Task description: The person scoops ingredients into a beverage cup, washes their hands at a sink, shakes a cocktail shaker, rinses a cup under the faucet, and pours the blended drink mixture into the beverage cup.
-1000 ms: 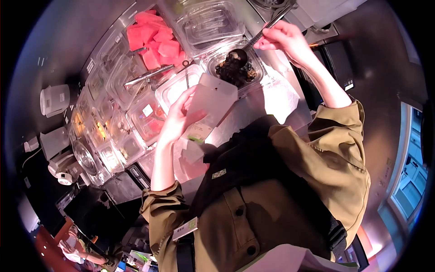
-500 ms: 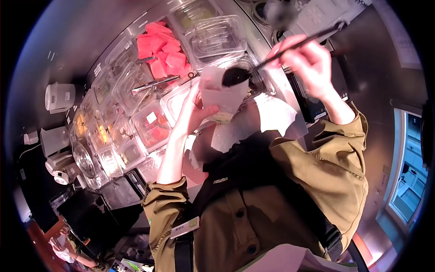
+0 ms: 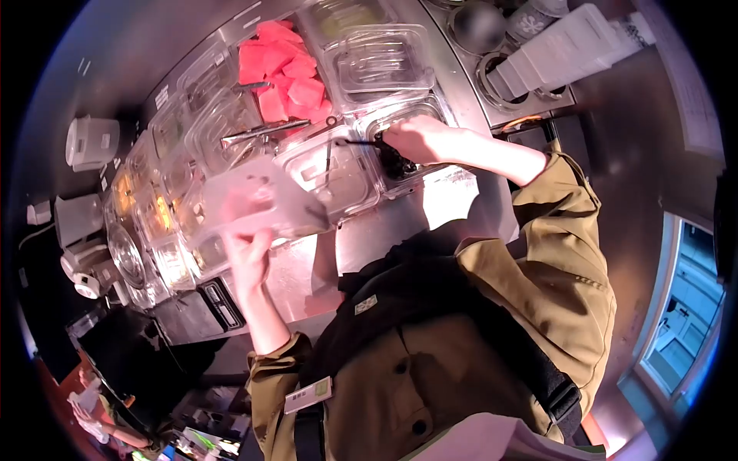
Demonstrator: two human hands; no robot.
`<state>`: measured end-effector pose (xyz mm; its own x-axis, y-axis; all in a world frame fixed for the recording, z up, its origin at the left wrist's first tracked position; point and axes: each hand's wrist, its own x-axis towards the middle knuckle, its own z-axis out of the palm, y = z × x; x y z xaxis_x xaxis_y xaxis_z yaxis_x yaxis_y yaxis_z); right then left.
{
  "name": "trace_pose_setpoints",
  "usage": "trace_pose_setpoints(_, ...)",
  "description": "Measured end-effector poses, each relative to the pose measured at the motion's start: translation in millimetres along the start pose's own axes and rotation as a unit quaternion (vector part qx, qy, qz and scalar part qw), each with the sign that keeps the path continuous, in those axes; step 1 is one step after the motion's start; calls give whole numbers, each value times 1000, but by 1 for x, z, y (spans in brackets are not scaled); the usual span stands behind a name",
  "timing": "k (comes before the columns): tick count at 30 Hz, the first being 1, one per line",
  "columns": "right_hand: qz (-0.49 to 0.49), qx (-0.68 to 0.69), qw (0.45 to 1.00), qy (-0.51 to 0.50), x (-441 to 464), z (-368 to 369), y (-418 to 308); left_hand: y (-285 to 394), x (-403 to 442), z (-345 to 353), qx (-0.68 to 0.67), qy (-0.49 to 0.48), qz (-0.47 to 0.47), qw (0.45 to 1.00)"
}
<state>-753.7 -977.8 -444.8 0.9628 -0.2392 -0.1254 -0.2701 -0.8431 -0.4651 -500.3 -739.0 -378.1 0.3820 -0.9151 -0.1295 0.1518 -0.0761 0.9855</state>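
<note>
My left hand (image 3: 250, 246) is closed round a translucent cup (image 3: 273, 196), which lies tilted and blurred over the containers. A dark shape shows inside the cup near its far end. My right hand (image 3: 419, 140) is over the tub of dark food (image 3: 396, 163), its fingers closed around the dark ladle (image 3: 357, 143), whose handle end points left. The ladle's bowl is hidden. Left of that tub is a lidded clear container (image 3: 327, 169). Pink-red fruit chunks (image 3: 288, 69) fill a tub farther back, with metal tongs (image 3: 265, 132) lying at its near edge.
Several lidded clear containers (image 3: 207, 131) stand at the left. A clear lid (image 3: 380, 61) covers a tub at the back. White stacked containers (image 3: 561, 54) and metal holders (image 3: 477, 29) are at the upper right. A black device (image 3: 207, 307) sits lower left; another person (image 3: 100, 415) is beyond.
My left hand has moved left with the cup, away from the dark food. My right hand has swung down and left over the tub, and the ladle has turned so its handle points left.
</note>
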Motion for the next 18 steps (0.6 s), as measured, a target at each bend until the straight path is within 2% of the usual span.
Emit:
trace_pose_setpoints(2, 15, 115, 989, 92, 5, -17, -11, 3, -18, -10, -34, 53, 23, 998)
trace_pose_setpoints(3, -5, 141, 980, 140, 3, -19, -6, 5, -25, -13, -40, 73, 36, 996)
trace_pose_setpoints(4, 28, 122, 978, 165, 2, -15, 2, 5, -29, -15, -46, 89, 47, 994)
trace_pose_setpoints(5, 138, 258, 941, 171, -3, -1, 12, 3, -35, -22, -41, 96, 31, 994)
trace_pose_setpoints(6, 243, 383, 874, 176, -10, 17, 24, 1, -39, -26, -38, 103, 18, 994)
trace_pose_setpoints(7, 280, 447, 829, 184, -19, 24, 31, 0, -39, -23, -50, 110, 31, 992)
trace_pose_setpoints(8, 371, 431, 816, 108, -33, 25, 40, -2, -40, -21, -61, 100, 34, 993)
trace_pose_setpoints(10, 376, 220, 895, -99, -46, -35, 6, -2, -42, -20, -77, 84, 44, 993)
trace_pose_setpoints(11, 364, 194, 900, -144, -48, -47, 2, -2, -40, -16, -68, 86, 35, 993)
trace_pose_setpoints(12, 294, 134, 944, -62, -41, -47, 5, -3, -36, -13, -61, 84, 18, 994)
trace_pose_setpoints(14, 147, 12, 983, 109, -12, -47, 21, -6, -26, -4, -44, 71, -17, 996)
trace_pose_setpoints(16, 132, -183, 955, 191, 29, -36, 56, -6, -16, 12, -47, 79, -13, 996)
trace_pose_setpoints(18, 151, -242, 947, 146, 59, -27, 90, 2, -8, 31, -60, 88, -24, 994)
